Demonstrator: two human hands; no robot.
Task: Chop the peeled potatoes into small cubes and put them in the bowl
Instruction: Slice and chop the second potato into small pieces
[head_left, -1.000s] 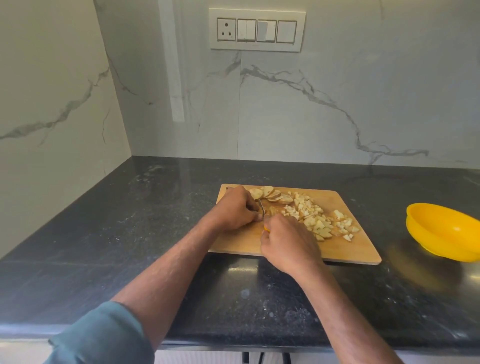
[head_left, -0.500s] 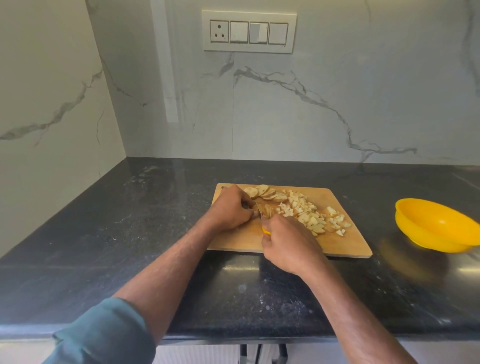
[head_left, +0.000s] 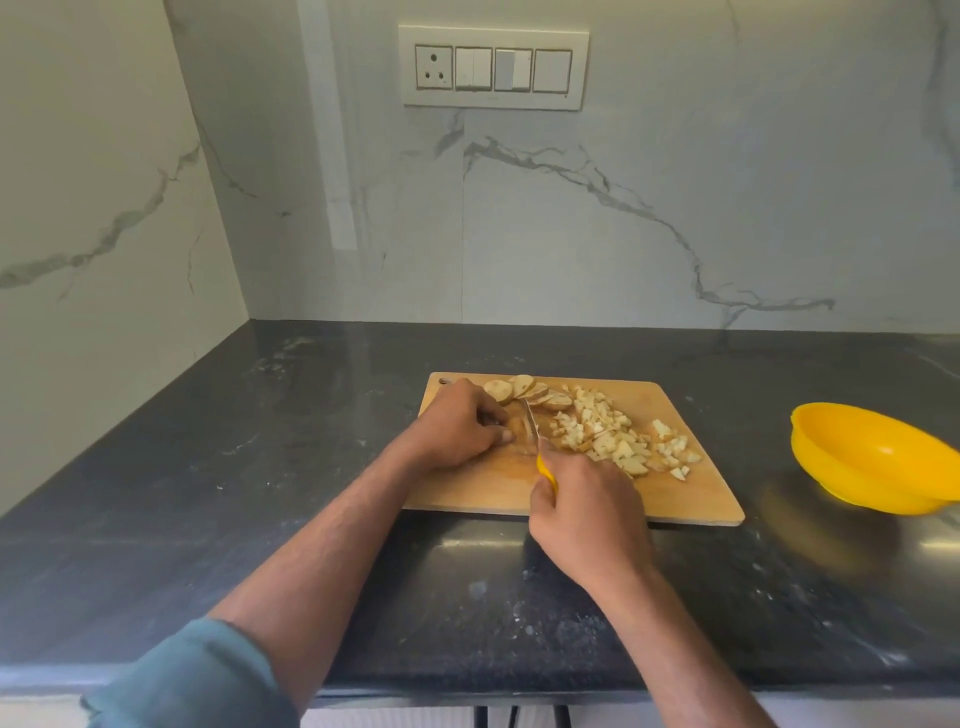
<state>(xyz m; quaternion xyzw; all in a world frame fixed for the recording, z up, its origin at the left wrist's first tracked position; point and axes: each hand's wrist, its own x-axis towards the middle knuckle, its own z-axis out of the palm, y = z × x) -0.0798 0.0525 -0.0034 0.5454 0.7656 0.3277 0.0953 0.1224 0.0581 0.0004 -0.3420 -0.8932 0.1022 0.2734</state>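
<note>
Potato slices (head_left: 524, 391), round and pale with browned edges, lie fanned along the far edge of the wooden cutting board (head_left: 691, 499). Potato cubes (head_left: 613, 436) heaped right of centre on the board, spreading toward its right side; a few loose pieces sit apart at the pile's right fringe.

Left hand (head_left: 457, 428) palm down on the board's left part, fingers curled and bunched, tips tucked onto a potato piece. That piece mostly hidden under the fingers; cannot tell its shape. The fanned slices lie just beyond the knuckles, nearest one touching or nearly touching the hand.

Right hand (head_left: 587, 512) at the board's near edge, fingers wrapped around the yellow handle of a knife (head_left: 535, 439). Only the handle's top end shows above the fist. Blade points away from the person, running between the two hands, close against the left fingertips. Cube pile begins just right of the blade, just beyond the right hand's knuckles.

Yellow bowl (head_left: 857, 447) stands on the dark stone counter (head_left: 260, 493), well right of the board, apart from both hands. Inside of the bowl only partly seen; no potato visible in that part.

Teal sleeve (head_left: 192, 680) rolled up on the left forearm. White switch panel (head_left: 493, 67) on the marble wall behind.
</note>
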